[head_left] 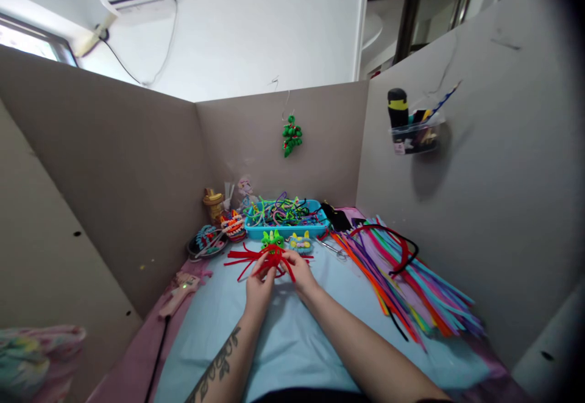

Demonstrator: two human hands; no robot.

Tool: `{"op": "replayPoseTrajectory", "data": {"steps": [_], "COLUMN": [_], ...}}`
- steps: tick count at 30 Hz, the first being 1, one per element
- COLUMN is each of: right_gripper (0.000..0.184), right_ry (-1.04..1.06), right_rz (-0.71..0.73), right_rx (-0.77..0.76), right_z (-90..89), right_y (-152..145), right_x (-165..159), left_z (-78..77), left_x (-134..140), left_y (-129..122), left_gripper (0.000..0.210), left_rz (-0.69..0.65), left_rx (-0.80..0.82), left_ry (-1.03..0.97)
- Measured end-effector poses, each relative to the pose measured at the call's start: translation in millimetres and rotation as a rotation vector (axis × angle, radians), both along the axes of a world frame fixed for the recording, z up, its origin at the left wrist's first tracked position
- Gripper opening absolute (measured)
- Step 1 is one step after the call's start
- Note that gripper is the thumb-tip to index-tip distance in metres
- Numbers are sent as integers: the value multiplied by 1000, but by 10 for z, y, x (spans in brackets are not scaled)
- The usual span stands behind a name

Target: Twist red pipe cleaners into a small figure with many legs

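Grey-toned panels (256,122) screen me from nine o'clock round to three, and before me spreads the worktop (219,324), draped in pale blue cloth, perhaps to protect it. From my seat, a loose bundle of fuzzy stems (418,284) fans out between one and two o'clock, which I'd guess leaves every colour easy to pull. At twelve, near the back panel, stands a blue tray (267,233) heaped with more strands, its rim probably there to stop them straying. Nearer along twelve, my left hand (259,281) and right hand (299,271) both pinch the red stems (275,258) between thumb and fingers, a light grip that seems meant to steady their middle while loose ends splay out. Between ten and eleven lies a pink corded tool (179,296), likely kept clear of my forearms. Scissors (331,248) wait towards one; a green figure (273,238) sits just beyond the red.
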State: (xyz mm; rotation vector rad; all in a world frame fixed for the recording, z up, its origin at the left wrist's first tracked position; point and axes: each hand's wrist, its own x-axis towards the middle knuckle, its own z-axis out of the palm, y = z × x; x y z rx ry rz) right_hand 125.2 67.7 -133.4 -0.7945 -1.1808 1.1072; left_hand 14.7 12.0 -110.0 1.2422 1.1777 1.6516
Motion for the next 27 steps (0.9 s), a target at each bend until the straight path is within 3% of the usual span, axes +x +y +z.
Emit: {"op": "replayPoseTrajectory", "data": {"steps": [3, 8, 11, 18, 27], "right_gripper": [23, 32, 29, 26, 24], "right_ry": [-17, 156, 144, 123, 87], "right_rz": [39, 162, 191, 166, 46], "right_rx": [3, -57, -52, -20, -19], "right_z": [38, 108, 157, 203, 76], "right_y": [-43, -119, -148, -172, -57], "right_x": [-1, -5, -7, -24, -24], "left_z": [-2, -26, -17, -15, -49], "left_x": [-14, -18, -11, -31, -20], "left_y": [18, 37, 36, 55, 67], "left_gripper": [53, 43, 40, 39, 34], "left_rz": [30, 21, 3, 50, 13], "left_rx": [-71, -98, -136, -114, -149], "left_ry": [-116, -190, -264, -379, -370]}}
